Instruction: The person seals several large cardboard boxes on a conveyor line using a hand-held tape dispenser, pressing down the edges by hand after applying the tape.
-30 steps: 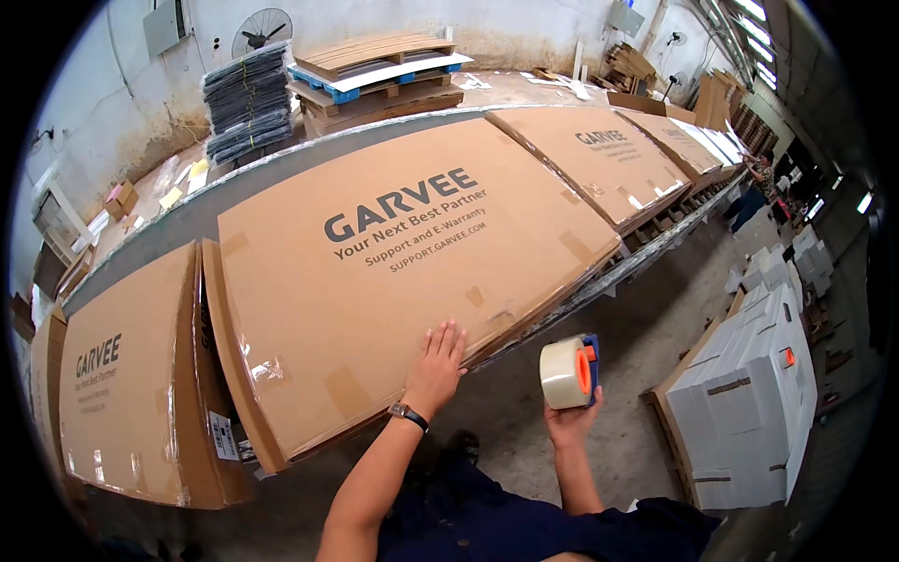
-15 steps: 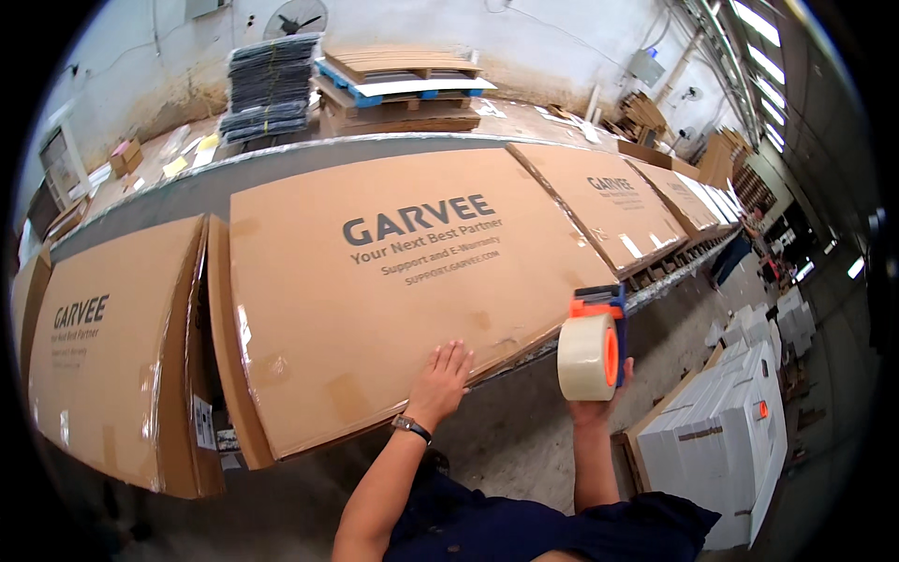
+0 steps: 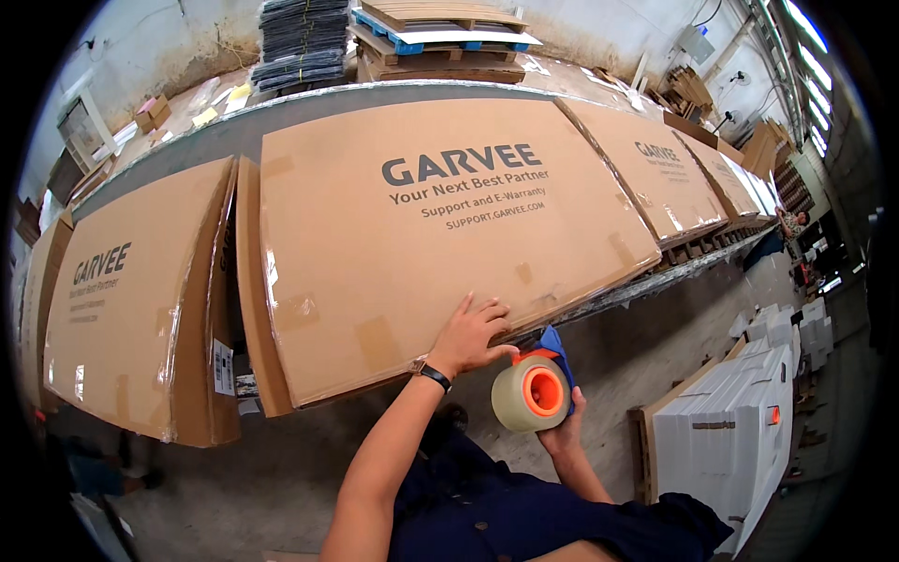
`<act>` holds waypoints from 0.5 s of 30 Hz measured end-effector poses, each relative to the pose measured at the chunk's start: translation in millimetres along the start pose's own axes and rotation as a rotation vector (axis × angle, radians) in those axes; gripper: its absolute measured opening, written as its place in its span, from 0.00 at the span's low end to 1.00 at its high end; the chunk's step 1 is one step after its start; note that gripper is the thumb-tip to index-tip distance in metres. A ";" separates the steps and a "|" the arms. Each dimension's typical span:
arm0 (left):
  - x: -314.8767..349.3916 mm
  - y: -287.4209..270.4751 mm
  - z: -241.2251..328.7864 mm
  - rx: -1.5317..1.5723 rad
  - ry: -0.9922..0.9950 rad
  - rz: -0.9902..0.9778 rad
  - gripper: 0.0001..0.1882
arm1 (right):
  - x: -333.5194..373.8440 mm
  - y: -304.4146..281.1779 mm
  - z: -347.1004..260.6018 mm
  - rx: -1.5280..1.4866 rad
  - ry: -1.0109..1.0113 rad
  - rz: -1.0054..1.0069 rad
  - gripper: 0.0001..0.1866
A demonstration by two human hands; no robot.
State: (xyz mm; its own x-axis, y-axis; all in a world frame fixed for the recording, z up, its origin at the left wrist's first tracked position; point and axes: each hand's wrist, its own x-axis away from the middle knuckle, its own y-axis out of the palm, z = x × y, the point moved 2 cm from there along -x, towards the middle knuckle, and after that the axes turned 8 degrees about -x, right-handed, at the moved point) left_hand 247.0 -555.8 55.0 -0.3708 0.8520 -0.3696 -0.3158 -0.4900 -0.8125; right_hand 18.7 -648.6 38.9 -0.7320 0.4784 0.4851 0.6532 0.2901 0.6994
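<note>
I'm watching a big brown box (image 3: pixel 440 251) lying flat on the worktop (image 3: pixel 220 140), with another brown box (image 3: pixel 131 295) on its left and one more brown box (image 3: pixel 646 173) on its right. The left hand (image 3: pixel 473 332) lies palm down on the near edge of the big box, its fingers a bit spread. Its thumb points right, at the orange part of the tape holder (image 3: pixel 559 363). I can't tell if it touches there.

The right hand (image 3: pixel 562 433) grips the tape holder from the near side, though most of its fingers are hidden. The holder, with its fat roll of tape (image 3: pixel 513 401), is just off the near edge of the box, above the floor (image 3: pixel 281 496).

What could go wrong? The holder looks heavy. If the right hand holds it too loosely, it could drop, as nothing sits under it but floor. If the holder has sharp teeth near the orange part, a careless thumb could get nicked. A loose tape end could flop back and stick to the roll, or to the thumb. And the near edge of the box seems to poke out past the worktop, so a hard push down there could tip or bend it.
</note>
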 end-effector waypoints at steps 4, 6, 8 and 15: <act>2.8 -5.1 -0.1 0.093 0.021 0.017 0.16 | -6.1 -5.7 13.6 0.085 -0.039 -0.024 0.31; 2.2 -4.0 1.4 0.095 0.029 0.014 0.14 | -6.2 -1.9 20.9 0.104 -0.069 0.021 0.30; 3.1 -3.0 0.9 0.099 0.037 0.012 0.11 | -6.5 0.0 25.6 0.060 -0.039 0.040 0.31; 1.0 5.7 -3.2 0.094 0.068 0.036 0.03 | -8.4 -9.8 23.5 0.036 0.048 -0.012 0.34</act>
State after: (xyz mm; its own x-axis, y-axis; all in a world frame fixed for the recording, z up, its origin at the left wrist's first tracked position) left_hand 247.6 -557.1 48.6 -0.3237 0.8428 -0.4300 -0.3852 -0.5325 -0.7537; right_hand 23.1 -635.9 15.6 -0.7476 0.4350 0.5018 0.6503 0.3260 0.6862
